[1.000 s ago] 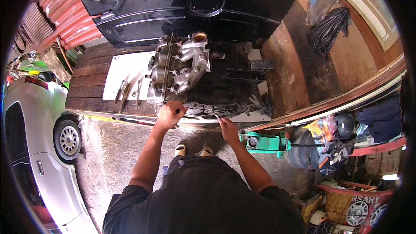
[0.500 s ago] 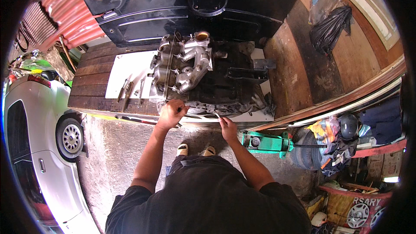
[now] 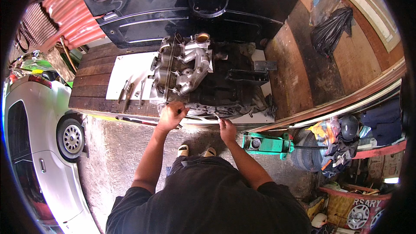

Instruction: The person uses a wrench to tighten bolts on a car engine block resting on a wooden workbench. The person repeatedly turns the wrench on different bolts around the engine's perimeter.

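An engine lies on the wooden bench, with a silver intake manifold (image 3: 198,65) on top and a dark, greasy body (image 3: 221,90). At its near left end my left hand (image 3: 171,116) is closed in a fist; a small dark piece shows within the fingers, but its kind is hidden. To the right, my right hand (image 3: 228,130) pinches a thin pale metal rod (image 3: 217,116) at the engine's near edge. The rod's full shape cannot be made out. Several hand tools (image 3: 127,90) lie left of the engine on a white sheet (image 3: 125,70).
Behind the engine stands a dark vehicle door panel (image 3: 167,6). A green floor jack (image 3: 268,144) and a tyre (image 3: 304,148) are on the right. At left is a silver car (image 3: 45,147). A black plastic bag (image 3: 333,30) rests against the wooden boards at the far right.
The rod's upper end and the fingers of my right hand have shifted very slightly. My left hand keeps its closed grip at the engine's near left end.
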A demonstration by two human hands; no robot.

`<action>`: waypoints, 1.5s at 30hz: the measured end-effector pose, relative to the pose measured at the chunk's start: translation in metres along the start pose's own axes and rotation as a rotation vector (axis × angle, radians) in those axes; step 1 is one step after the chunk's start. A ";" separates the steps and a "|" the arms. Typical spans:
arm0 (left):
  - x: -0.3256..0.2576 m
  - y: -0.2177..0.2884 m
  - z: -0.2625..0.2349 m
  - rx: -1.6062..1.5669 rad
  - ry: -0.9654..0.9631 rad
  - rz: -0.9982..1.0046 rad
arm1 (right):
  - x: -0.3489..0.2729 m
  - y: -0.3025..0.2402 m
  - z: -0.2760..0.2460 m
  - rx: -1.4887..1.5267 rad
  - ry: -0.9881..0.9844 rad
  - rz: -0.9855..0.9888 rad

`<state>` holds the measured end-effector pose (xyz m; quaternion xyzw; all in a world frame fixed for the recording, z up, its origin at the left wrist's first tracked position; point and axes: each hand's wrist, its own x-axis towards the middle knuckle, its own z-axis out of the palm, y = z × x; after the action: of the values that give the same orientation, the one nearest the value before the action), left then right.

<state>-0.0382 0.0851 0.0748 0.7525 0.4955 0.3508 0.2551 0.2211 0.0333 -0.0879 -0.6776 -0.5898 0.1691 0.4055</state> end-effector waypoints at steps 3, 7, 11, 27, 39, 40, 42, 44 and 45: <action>0.000 -0.003 0.000 0.009 -0.006 0.002 | 0.001 0.008 0.007 0.147 -0.136 0.186; 0.000 -0.004 0.001 0.004 0.000 0.014 | 0.012 0.004 -0.011 0.076 -0.200 0.084; -0.003 -0.009 0.002 0.003 0.017 0.020 | 0.027 -0.014 -0.037 -0.387 -0.218 -0.142; -0.001 -0.006 0.000 0.010 -0.012 0.045 | 0.073 -0.096 -0.084 -0.722 -0.640 -0.471; 0.000 -0.007 0.000 0.040 -0.030 0.082 | 0.012 -0.006 -0.032 0.108 -0.256 0.098; -0.001 -0.007 0.000 0.036 -0.029 0.084 | 0.007 -0.004 -0.024 0.152 -0.251 0.169; -0.001 -0.008 -0.001 0.027 -0.026 0.082 | 0.004 -0.004 -0.015 0.205 -0.276 0.220; -0.002 -0.008 -0.001 0.018 -0.024 0.074 | 0.004 0.001 -0.005 0.293 -0.301 0.284; -0.001 -0.005 -0.001 0.006 -0.025 0.056 | 0.004 0.005 0.001 0.314 -0.280 0.261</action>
<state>-0.0425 0.0859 0.0711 0.7712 0.4721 0.3469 0.2489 0.2249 0.0369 -0.0914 -0.6466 -0.5143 0.4019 0.3948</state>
